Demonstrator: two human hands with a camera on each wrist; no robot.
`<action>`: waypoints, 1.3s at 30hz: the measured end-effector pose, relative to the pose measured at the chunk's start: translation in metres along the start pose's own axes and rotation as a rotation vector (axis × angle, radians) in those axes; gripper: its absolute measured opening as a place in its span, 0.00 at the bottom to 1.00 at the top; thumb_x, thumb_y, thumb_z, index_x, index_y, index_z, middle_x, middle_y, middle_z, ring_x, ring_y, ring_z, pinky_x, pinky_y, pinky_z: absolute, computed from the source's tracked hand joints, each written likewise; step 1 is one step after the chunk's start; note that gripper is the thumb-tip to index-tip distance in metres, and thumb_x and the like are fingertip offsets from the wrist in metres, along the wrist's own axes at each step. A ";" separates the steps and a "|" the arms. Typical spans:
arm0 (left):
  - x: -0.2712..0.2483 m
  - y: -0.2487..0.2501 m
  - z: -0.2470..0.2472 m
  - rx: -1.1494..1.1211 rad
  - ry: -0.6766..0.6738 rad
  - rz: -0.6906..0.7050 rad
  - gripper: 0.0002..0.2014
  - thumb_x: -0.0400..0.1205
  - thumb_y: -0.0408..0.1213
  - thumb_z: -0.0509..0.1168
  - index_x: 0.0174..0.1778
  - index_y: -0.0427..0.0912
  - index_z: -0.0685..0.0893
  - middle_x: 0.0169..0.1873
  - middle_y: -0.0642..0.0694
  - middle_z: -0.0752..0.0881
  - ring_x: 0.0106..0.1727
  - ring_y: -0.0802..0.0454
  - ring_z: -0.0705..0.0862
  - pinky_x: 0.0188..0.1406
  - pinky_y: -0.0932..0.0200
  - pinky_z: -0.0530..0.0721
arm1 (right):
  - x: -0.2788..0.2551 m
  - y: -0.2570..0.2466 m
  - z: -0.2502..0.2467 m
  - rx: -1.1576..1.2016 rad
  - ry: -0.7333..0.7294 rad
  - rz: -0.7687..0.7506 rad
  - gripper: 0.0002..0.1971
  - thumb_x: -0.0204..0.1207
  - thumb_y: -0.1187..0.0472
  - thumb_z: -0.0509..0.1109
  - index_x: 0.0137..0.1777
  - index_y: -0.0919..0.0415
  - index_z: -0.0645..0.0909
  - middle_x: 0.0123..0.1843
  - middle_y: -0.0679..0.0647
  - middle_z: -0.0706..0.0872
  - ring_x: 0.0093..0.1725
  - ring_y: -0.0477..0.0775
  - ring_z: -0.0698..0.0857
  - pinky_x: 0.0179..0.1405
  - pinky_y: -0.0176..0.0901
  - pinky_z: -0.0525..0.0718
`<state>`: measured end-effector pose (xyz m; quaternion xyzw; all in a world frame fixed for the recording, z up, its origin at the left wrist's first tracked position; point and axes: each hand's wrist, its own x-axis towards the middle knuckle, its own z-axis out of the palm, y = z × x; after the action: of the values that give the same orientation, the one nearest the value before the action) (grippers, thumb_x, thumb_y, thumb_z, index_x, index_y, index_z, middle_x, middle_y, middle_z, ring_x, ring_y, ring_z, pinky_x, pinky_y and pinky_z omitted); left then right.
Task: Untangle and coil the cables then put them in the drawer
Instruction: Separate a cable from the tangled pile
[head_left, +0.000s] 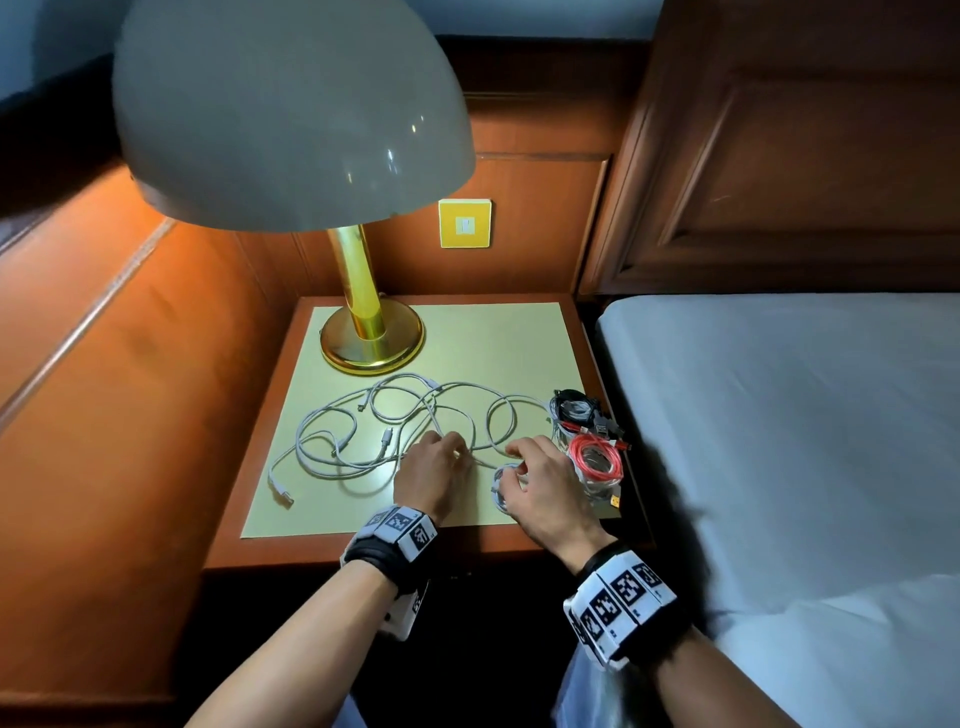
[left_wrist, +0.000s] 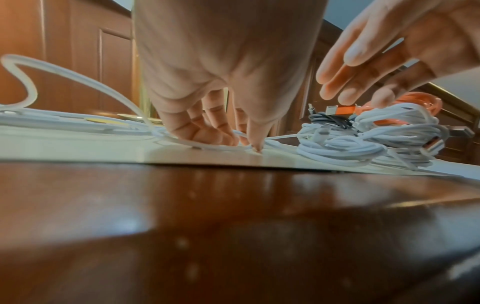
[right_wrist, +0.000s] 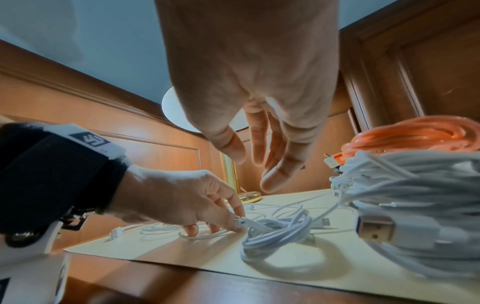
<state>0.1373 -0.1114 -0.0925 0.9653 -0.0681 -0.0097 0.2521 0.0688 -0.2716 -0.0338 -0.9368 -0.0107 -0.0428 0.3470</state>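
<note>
Left grip: my left hand (head_left: 434, 475) has its fingertips (right_wrist: 235, 223) curled down on a strand of the loose white cable tangle (head_left: 395, 431), pinching it against the desk (head_left: 467, 332).
Right grip: my right hand (head_left: 540, 480) hangs just above the small white coiled cable (right_wrist: 275, 232), fingers relaxed and spread, holding nothing.
Cables: the tangle sprawls across the middle of the pale yellow desk top, several plugs lying free among its loops; the small coil sits just right of my left fingertips, a strand running from it toward them.
Done: at the desk's right edge lie a bundled red cable (head_left: 596, 460), thicker white bundles (right_wrist: 420, 185) under it and a dark bundle (head_left: 571, 402) behind.
Left: I judge the work about half done; the big tangle needs separating and coiling, and nothing is in a drawer, which no view shows.
Pose: both forearms reach forward side by side, wrists low, the left nearly on the wooden desk rim, palms down.
Beyond: a brass lamp (head_left: 371, 332) stands at the back, a white-sheeted bed (head_left: 779, 415) to the right.
</note>
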 end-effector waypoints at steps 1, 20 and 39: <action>0.001 -0.001 -0.001 -0.004 0.010 -0.009 0.10 0.85 0.50 0.66 0.56 0.50 0.85 0.49 0.45 0.83 0.52 0.41 0.84 0.44 0.51 0.82 | 0.002 0.000 0.000 -0.003 -0.002 0.003 0.15 0.81 0.64 0.66 0.67 0.64 0.82 0.64 0.59 0.84 0.60 0.57 0.84 0.61 0.47 0.83; -0.017 -0.024 -0.055 -0.338 0.258 -0.043 0.05 0.82 0.41 0.73 0.49 0.45 0.90 0.39 0.48 0.87 0.39 0.65 0.81 0.41 0.78 0.71 | 0.047 0.007 0.014 -0.299 -0.201 0.023 0.17 0.85 0.66 0.62 0.72 0.62 0.78 0.69 0.57 0.81 0.68 0.58 0.77 0.62 0.51 0.82; -0.081 -0.014 -0.082 -0.572 0.188 0.014 0.04 0.80 0.41 0.75 0.49 0.53 0.90 0.44 0.57 0.89 0.48 0.60 0.86 0.38 0.58 0.87 | 0.069 0.009 0.036 -0.337 -0.152 0.025 0.11 0.85 0.67 0.63 0.62 0.62 0.84 0.60 0.58 0.82 0.61 0.61 0.82 0.46 0.43 0.75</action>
<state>0.0635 -0.0484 -0.0287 0.8513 -0.0455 0.0624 0.5190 0.1409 -0.2560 -0.0607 -0.9823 -0.0180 0.0312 0.1838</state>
